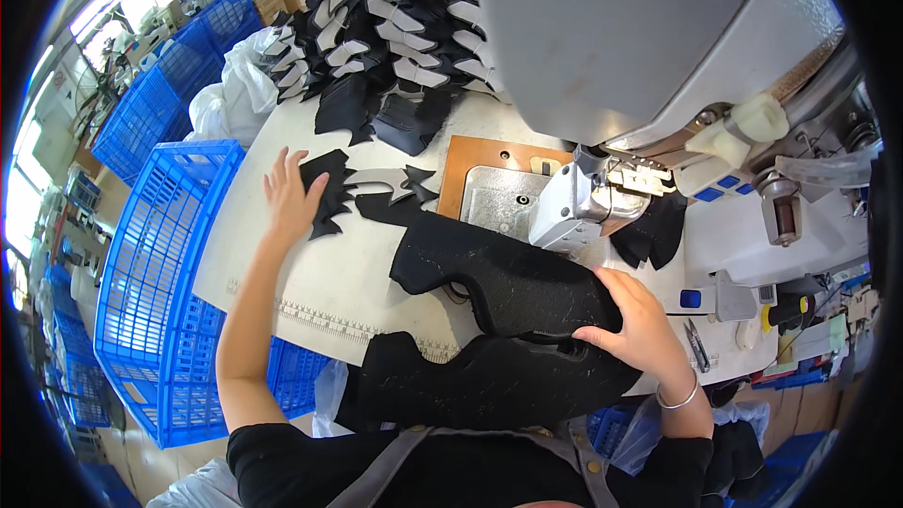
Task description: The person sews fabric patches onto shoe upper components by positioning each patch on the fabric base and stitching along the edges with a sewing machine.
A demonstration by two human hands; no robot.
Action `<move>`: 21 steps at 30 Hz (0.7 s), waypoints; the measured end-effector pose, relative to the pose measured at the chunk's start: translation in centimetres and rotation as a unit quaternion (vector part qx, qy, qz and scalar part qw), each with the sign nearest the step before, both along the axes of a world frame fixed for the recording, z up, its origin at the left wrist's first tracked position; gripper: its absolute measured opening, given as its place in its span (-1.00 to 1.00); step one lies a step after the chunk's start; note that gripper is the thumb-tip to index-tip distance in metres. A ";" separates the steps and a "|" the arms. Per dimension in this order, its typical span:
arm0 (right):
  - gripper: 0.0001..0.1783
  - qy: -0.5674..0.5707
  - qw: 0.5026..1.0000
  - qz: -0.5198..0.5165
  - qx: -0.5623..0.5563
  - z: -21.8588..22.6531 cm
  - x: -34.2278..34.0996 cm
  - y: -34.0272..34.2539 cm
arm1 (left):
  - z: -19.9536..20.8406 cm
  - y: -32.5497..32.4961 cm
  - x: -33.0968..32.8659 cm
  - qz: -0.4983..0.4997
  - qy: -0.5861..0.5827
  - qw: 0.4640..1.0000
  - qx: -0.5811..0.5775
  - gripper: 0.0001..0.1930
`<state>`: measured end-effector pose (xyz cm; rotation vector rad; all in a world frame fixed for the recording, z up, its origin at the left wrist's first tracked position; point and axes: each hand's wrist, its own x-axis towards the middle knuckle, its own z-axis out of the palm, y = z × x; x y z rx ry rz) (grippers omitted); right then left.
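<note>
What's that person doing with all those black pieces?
Someone at a grey machine has their right hand on a big black piece. Their left hand, fingers spread, is at a small jagged black piece on the pale table. More black and whitish pieces are heaped at the back.

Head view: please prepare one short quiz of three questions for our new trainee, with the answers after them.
1. True or false: the right hand touches the upper large black piece.
2. Choose: the big basket left of the table is (a) red, (b) blue, (c) white.
3. Complete: the right hand's wrist wears a silver ____.

Key: 1. true; 2. b; 3. bracelet.
</note>
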<state>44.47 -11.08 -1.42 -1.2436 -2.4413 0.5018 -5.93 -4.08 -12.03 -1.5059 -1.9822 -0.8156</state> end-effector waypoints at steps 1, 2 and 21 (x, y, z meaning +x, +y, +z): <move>-0.13 -0.006 1.000 -0.008 -0.002 -0.1 0.2 -0.1 | 3.2 -0.9 0.6 -0.089 -0.007 0.994 -0.069 -0.60; -0.13 -0.028 0.999 -0.013 0.037 0.0 0.1 -0.4 | 5.3 -2.8 0.3 -0.161 -0.009 0.977 -0.137 -0.61; -0.81 0.223 0.973 -0.001 -0.053 8.0 -3.3 1.2 | 15.2 -6.7 10.0 -0.464 -0.446 0.751 -0.149 -0.88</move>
